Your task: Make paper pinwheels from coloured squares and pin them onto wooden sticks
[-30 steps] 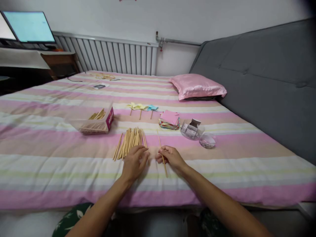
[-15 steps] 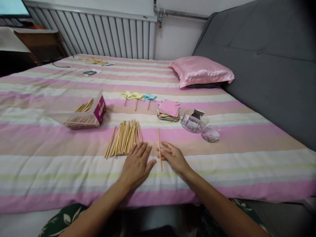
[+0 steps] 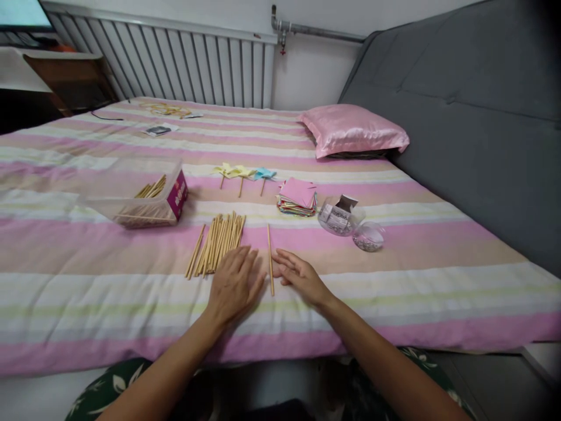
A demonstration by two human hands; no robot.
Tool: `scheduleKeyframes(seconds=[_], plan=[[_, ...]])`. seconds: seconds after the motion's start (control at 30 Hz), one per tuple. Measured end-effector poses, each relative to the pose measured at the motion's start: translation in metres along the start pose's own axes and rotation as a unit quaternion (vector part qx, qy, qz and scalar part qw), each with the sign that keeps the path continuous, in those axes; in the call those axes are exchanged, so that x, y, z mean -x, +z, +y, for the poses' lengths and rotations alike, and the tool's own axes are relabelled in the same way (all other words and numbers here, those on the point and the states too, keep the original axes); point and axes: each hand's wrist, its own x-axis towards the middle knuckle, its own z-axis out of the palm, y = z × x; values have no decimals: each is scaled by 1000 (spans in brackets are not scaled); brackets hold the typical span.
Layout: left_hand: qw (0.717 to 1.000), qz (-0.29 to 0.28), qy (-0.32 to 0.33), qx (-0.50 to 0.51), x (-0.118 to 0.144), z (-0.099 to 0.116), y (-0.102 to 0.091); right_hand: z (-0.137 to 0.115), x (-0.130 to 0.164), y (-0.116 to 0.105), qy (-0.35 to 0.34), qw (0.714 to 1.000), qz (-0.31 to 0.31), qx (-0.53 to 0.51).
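Observation:
A pile of thin wooden sticks [image 3: 221,242] lies side by side on the striped bedspread, with a couple set slightly apart at its left. My left hand [image 3: 234,280] rests flat, fingers stretched, over the pile's lower right edge. Between my two hands lies a single wooden stick [image 3: 270,257], pointing away from me. The fingertips of my right hand [image 3: 298,275] are right beside that stick, loosely curved and apart; whether they touch it is hard to see. Further back are a stack of coloured paper squares [image 3: 297,197] and several paper pinwheels [image 3: 241,171] on sticks.
A clear plastic box [image 3: 149,213] with more sticks stands at the left. To the right are an open clear round container [image 3: 337,216] of small items and its lid or second half [image 3: 369,237]. A pink pillow [image 3: 355,131] lies by the grey headboard [image 3: 473,117].
The single stick and my right hand have shifted left, closer to the pile. My left hand has also slid a little left, and the pile's loose right-hand sticks now sit closer in.

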Motion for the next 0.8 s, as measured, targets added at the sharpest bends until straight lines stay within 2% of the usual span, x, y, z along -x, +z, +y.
scheduleKeyframes(seconds=[0.1, 0.17, 0.33, 0.5, 0.8], plan=[[990, -69, 105, 62, 2, 9, 1, 1, -2, -2, 8, 1000, 12, -26], [981, -102, 142, 83, 5, 14, 3, 1, -3, -2, 21, 999, 25, -36], [981, -130, 130, 61, 11, 17, 12, -2, -3, -1, 47, 996, 57, -49], [982, -137, 120, 39, 12, 17, 12, -8, -2, 0, 55, 994, 83, -52], [990, -103, 95, 31, 12, 20, 8, -13, 0, 1, 51, 993, 95, -49]])
